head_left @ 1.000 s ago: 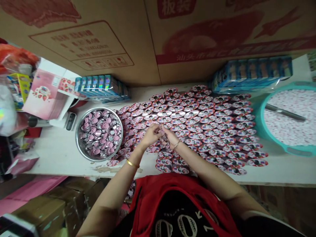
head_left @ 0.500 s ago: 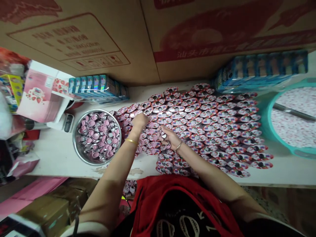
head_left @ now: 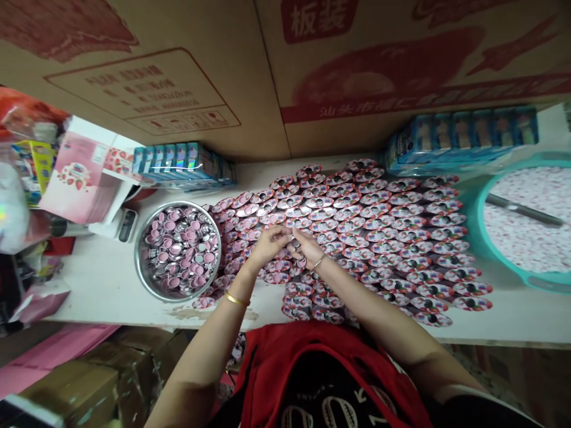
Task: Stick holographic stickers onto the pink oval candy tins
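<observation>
My right hand [head_left: 307,246] is curled around several small round pink-and-silver caps [head_left: 297,245], which show between its fingers. Close beside it, my left hand [head_left: 270,245] has its thumb and fingertips pinched together, meeting the fingertips of the right; whatever lies in that pinch is hidden. Both hands are over rows of oval pink-and-red printed packs [head_left: 352,224] standing tightly together on the table. Many packs on the right have a dark round spot in the middle, while several at the left show a pink disc. A metal bowl [head_left: 135,261] full of the same caps stands to the left.
At the right is a turquoise basin [head_left: 484,238] of small pink-and-white pieces, with a dark flat bar [head_left: 524,210] across it. Large cartons [head_left: 250,71] form the back wall. Blue boxed packs [head_left: 178,161] and pink cartons [head_left: 78,178] line the white table [head_left: 102,297].
My left hand has come from over the packs, back and right, to meet my right hand. Its fingers now touch the right fingertips. The view has tilted slightly.
</observation>
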`<action>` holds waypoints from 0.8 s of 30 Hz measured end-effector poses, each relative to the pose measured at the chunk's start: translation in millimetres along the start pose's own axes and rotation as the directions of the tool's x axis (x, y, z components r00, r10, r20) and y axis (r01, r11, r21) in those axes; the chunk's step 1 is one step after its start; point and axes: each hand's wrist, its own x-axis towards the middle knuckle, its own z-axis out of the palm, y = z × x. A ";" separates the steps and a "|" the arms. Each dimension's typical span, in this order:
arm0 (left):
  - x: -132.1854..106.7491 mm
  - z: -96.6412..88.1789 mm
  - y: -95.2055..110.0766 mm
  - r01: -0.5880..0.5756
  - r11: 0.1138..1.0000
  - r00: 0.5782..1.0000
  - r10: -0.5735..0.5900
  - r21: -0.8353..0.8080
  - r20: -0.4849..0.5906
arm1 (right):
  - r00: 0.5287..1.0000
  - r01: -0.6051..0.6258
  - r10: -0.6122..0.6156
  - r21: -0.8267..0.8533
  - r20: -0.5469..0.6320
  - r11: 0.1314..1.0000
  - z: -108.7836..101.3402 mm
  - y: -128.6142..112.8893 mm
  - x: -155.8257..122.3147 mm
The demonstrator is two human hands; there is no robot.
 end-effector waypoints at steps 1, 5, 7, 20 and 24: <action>0.9 -0.2 -0.3 0.025 1.000 1.000 -0.025 0.006 0.000 | 1.000 -0.003 0.003 -0.015 0.014 1.000 0.2 0.8 0.9; 12.5 -6.8 1.2 0.078 0.974 0.996 -0.087 0.211 0.033 | 1.000 0.004 -0.004 -0.018 0.013 1.000 -0.6 3.0 6.3; 21.5 -12.9 1.6 0.123 0.956 0.992 -0.123 0.268 -0.016 | 0.999 0.023 -0.023 0.002 -0.026 1.000 -0.9 1.4 9.7; 102.7 -66.0 -3.6 0.531 0.490 0.841 -0.401 0.691 -0.362 | 0.999 -0.051 0.051 0.008 -0.019 0.999 3.9 -11.1 13.2; 105.2 -70.0 -1.2 0.537 0.418 0.832 -0.408 0.733 -0.377 | 0.999 -0.047 0.047 0.015 -0.020 0.999 9.3 -8.6 16.2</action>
